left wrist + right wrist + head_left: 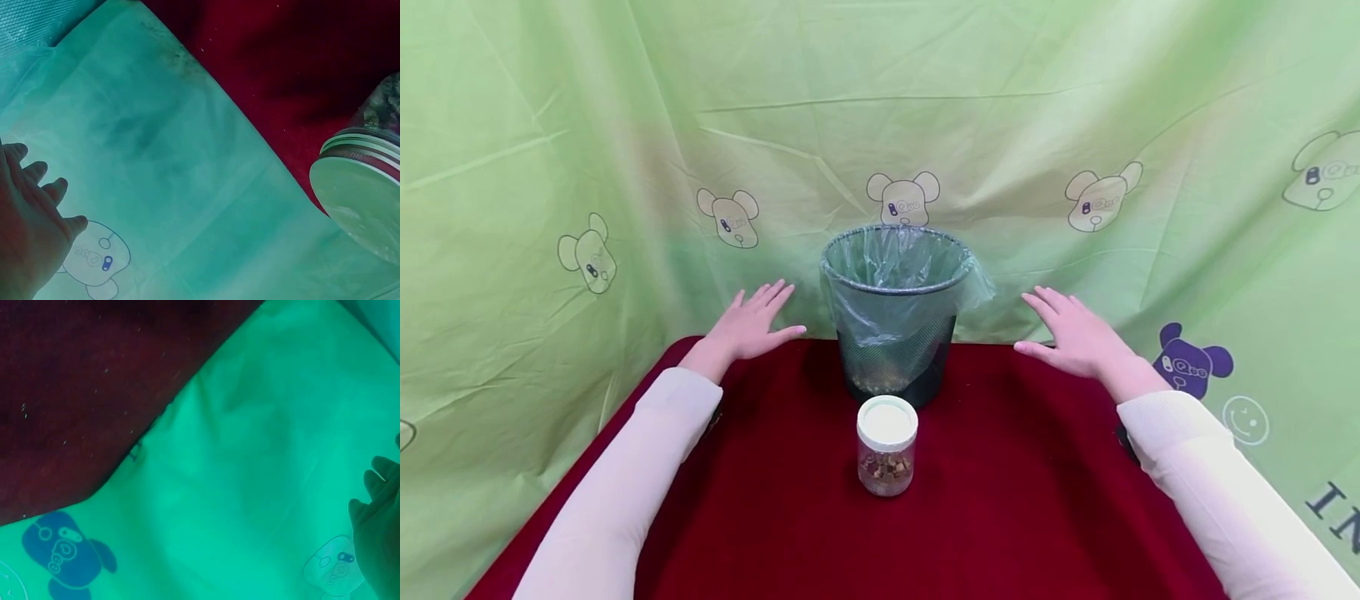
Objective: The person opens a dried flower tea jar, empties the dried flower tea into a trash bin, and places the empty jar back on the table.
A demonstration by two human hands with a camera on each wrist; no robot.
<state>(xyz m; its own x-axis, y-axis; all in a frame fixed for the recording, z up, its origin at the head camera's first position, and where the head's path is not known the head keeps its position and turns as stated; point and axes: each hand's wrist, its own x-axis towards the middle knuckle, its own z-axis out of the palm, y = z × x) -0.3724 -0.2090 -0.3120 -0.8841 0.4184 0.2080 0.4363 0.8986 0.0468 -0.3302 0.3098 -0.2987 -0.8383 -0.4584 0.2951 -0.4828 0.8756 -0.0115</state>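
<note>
A clear jar point(886, 467) with a white lid point(887, 422) stands upright on the red cloth, small brown pieces lying inside it. Just behind it is a black mesh waste bin point(891, 367), lined with a thin clear plastic bag point(895, 312) folded over its rim. To the left of the bin my left hand point(751, 327) hovers with spread fingers, holding nothing. My right hand point(1075, 335) is held out on the bin's other side, fingers extended and also holding nothing. The left wrist view shows the jar's lid point(359, 200) at its right edge.
A dark red cloth point(790, 517) covers the table. Green fabric point(962, 108) printed with bear heads hangs behind and at both sides, close to the table's far edge.
</note>
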